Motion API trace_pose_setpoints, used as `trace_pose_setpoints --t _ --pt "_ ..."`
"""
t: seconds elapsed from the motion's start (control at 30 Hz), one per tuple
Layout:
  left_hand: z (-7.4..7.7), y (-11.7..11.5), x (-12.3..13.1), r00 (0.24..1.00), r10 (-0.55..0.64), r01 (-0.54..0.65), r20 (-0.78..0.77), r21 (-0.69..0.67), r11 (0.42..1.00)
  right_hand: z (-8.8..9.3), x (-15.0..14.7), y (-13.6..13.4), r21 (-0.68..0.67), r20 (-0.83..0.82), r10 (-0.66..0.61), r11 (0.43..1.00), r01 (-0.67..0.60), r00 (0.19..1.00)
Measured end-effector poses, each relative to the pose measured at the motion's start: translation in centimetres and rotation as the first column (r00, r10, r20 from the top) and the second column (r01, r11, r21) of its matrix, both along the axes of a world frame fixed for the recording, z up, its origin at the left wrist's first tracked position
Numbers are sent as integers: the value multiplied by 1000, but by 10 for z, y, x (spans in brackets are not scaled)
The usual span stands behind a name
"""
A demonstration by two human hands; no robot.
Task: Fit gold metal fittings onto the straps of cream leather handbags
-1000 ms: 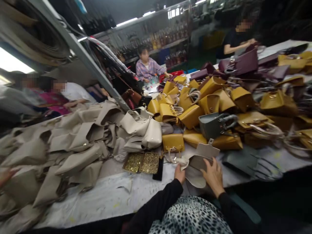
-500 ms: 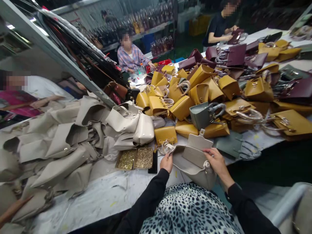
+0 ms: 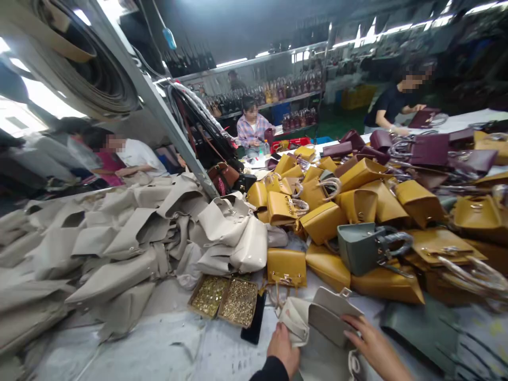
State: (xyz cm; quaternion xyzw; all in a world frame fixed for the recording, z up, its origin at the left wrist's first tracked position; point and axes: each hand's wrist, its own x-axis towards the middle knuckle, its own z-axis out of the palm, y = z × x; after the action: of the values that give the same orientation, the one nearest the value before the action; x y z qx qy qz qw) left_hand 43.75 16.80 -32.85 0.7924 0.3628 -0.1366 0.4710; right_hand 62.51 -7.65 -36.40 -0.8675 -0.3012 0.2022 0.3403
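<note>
A light grey handbag (image 3: 322,346) is held at the table's front edge, its mouth facing up and its flap raised. My left hand (image 3: 283,349) grips the bag's left side, where the rim is folded over. On the other side my right hand (image 3: 371,338) pinches the right part near the flap, thumb and fingers closed on it. The bag's lower part runs out of the picture. Left of my hands are two trays of small gold metal fittings (image 3: 238,302), with a flat black object (image 3: 254,320) beside them.
Grey unfinished bags (image 3: 115,270) are heaped on the left. Yellow handbags (image 3: 323,221) and a green handbag (image 3: 357,247) crowd the middle and right, with dark red bags (image 3: 428,148) behind. A slanted metal post (image 3: 178,137) rises at the back. Several people work around the tables.
The view has tilted upward, so the bag and my hands sit lower in the picture. The bag's left rim, upright before, is now folded over in my left hand.
</note>
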Motion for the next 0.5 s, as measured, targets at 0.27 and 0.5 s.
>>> trace_pose_setpoints --t 0.27,0.5 --pt "4 -6 17 954 -286 257 88 250 934 49 26 18 -287 -33 187 939 -189 982" --pt "27 -1 40 944 -228 162 237 270 949 97 54 29 -501 -40 361 799 -331 932"
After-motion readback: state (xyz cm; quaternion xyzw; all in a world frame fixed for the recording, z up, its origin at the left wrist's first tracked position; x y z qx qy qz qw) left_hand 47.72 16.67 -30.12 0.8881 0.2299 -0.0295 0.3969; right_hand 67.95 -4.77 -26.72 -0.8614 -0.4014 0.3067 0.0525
